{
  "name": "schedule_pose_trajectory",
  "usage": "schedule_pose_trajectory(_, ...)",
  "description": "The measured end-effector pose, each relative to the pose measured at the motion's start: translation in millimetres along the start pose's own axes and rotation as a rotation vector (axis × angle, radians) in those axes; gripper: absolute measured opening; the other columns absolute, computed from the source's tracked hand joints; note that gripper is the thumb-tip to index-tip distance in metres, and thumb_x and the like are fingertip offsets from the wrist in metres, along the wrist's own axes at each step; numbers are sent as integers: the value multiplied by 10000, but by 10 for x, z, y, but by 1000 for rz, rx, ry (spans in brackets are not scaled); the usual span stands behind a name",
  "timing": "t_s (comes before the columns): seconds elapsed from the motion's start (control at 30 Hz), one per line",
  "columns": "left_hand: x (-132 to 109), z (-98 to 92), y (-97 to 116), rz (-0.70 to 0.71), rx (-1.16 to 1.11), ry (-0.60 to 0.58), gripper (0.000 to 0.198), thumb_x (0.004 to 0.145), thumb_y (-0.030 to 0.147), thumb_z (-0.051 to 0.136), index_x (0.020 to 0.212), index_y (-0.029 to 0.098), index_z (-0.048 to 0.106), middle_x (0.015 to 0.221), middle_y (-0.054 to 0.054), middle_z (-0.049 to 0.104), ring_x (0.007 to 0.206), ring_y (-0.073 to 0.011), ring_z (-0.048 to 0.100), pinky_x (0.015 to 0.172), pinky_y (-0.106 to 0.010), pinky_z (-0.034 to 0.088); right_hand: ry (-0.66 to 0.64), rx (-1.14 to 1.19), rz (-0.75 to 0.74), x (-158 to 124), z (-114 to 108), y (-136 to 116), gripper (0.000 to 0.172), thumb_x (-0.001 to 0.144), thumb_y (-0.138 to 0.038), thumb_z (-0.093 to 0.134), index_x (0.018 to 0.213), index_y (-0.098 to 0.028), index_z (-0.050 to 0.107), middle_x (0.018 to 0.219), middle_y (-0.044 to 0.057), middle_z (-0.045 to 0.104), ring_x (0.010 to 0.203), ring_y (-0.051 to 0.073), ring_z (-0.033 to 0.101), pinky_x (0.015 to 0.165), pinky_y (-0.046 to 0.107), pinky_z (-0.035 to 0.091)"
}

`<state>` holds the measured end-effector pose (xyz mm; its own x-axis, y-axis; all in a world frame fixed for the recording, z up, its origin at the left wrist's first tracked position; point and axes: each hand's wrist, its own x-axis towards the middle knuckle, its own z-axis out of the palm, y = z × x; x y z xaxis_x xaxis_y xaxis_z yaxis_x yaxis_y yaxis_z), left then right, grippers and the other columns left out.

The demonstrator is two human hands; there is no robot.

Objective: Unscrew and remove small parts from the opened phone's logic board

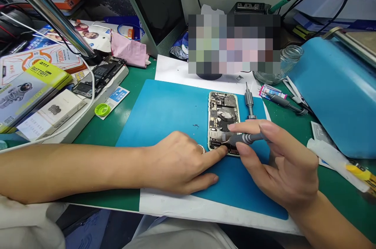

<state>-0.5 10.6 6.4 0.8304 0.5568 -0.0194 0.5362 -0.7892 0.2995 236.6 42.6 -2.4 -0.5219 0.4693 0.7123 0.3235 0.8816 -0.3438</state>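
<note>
An opened phone (216,123) lies on the blue mat (164,111), its inner boards and screws bare. My right hand (282,162) pinches a grey screwdriver (245,138) between thumb and fingers, tilted low with its tip at the phone's lower end. My left hand (185,162) rests on the mat, its index finger stretched out and touching the phone's lower edge near that tip. Its thumb is extended and the other fingers are curled under, holding nothing visible. Several tiny dark screws (196,125) lie left of the phone. A second screwdriver (249,102) stands to its upper right.
Another screwdriver (284,103) and a glass jar (290,60) sit at right. On the left are a phone frame with boards (101,76), a green cap (102,109), a battery box (32,88) and a lamp post (55,19). A screen device (155,6) stands behind.
</note>
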Motion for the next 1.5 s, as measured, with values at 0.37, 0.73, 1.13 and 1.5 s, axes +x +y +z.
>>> schedule_pose_trajectory(0.37,12,-5,-11,6,-29,47,534,1076,415,521,1487,81,449,827,-37,757,631,-237,710,475,-362,398,6,-24,-13,45,-28,25,894,835,47,715,1607,-289,415,1258,122,769,1087,305,773,888,518,684)
schedule_pose_trajectory(0.73,17,-6,-13,9,-34,47,555,1076,430,530,1490,69,453,802,-40,753,617,-246,708,469,-358,426,14,44,27,29,7,16,956,798,84,703,1623,-293,399,1260,113,761,1055,296,767,895,509,665)
schedule_pose_trajectory(1.13,-1,-4,-4,-3,-31,44,547,1068,426,533,1481,78,443,796,-36,756,617,-245,711,466,-358,403,22,-100,-80,38,-13,15,845,776,-2,721,1547,-243,473,1094,83,717,927,288,710,806,496,632)
schedule_pose_trajectory(1.5,11,8,38,-13,-17,23,496,1066,418,494,1460,131,402,796,0,734,602,-238,689,505,-386,391,40,-67,-73,125,-37,-82,587,830,60,663,1358,-178,566,1045,87,726,939,236,725,829,426,657)
